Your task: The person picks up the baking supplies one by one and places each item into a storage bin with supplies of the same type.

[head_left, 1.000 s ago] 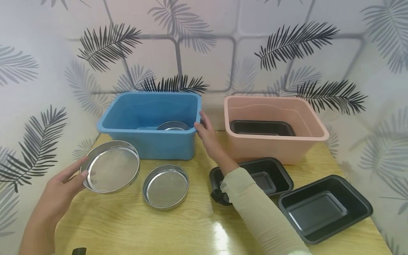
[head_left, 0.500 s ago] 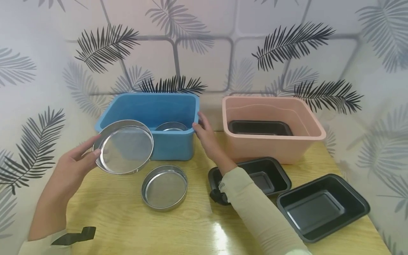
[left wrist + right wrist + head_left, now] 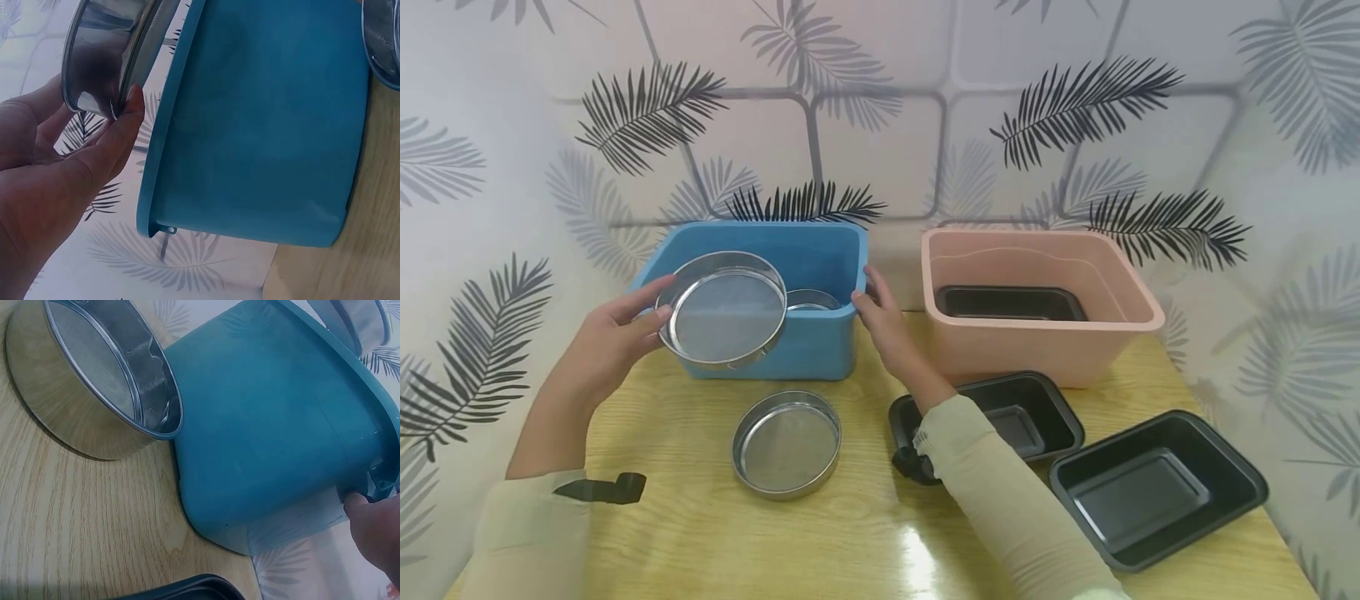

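My left hand (image 3: 610, 346) pinches a round metal sieve (image 3: 727, 310) by its left rim, thumb on the near side. The sieve is held tilted in front of the open top of a blue bin (image 3: 782, 354). The left wrist view shows fingers and thumb on the sieve's side wall (image 3: 103, 59). At the bin's right end, my right hand (image 3: 887, 329) grips the rim; its thumb shows at the edge in the right wrist view. Inside the bin sits another round metal sieve (image 3: 811, 302), partly hidden. A smaller sieve (image 3: 786, 446) lies on the table before the bin.
A pink bin (image 3: 1037, 346) with a black loaf pan (image 3: 1011, 302) inside stands at the right. Two more black loaf pans, one nearer (image 3: 1157, 492) and one partly under my right forearm (image 3: 1022, 421), lie on the wooden table (image 3: 760, 550). A patterned wall rises behind.
My left hand has lifted the sieve up and to the right, from the table's left side to the front of the blue bin's opening. The right hand stays on the bin's rim.
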### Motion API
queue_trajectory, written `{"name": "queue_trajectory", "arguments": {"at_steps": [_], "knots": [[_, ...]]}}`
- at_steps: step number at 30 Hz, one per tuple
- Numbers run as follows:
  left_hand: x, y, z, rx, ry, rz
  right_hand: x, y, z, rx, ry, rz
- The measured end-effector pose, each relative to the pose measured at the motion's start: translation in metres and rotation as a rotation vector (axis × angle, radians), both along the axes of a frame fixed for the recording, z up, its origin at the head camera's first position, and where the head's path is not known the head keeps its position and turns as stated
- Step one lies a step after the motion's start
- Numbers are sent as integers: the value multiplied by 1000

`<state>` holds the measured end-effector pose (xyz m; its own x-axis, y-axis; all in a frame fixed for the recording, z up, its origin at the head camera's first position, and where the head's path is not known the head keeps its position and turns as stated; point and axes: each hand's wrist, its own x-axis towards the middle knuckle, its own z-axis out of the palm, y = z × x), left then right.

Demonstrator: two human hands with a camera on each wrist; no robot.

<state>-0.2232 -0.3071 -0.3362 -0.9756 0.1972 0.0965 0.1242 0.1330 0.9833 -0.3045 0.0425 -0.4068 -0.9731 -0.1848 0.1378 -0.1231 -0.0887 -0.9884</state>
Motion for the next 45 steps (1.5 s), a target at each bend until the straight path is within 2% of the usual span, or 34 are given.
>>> {"name": "queue_trajectory", "arguments": {"at_steps": [5,11,21,24,31,39,45], "knots": [[-23,7,9,-34,0,2,0,0,-1,-6,0,-11],[-44,14,17,-110,-2,7,-2,-1,-2,-10,-5,-12],[-81,24,23,-186,-34,29,-1,0,0,-14,-10,1],[-92,29,22,-211,-37,28,0,0,0,-16,-11,-2],[-114,38,16,-187,-66,-28,0,1,0,-29,-15,-3],[-139,50,3,-306,-80,-125,-2,0,-2,-46,-17,-9],[-153,65,1,-382,-85,-182,-2,1,-1,-42,-18,-6]]}}
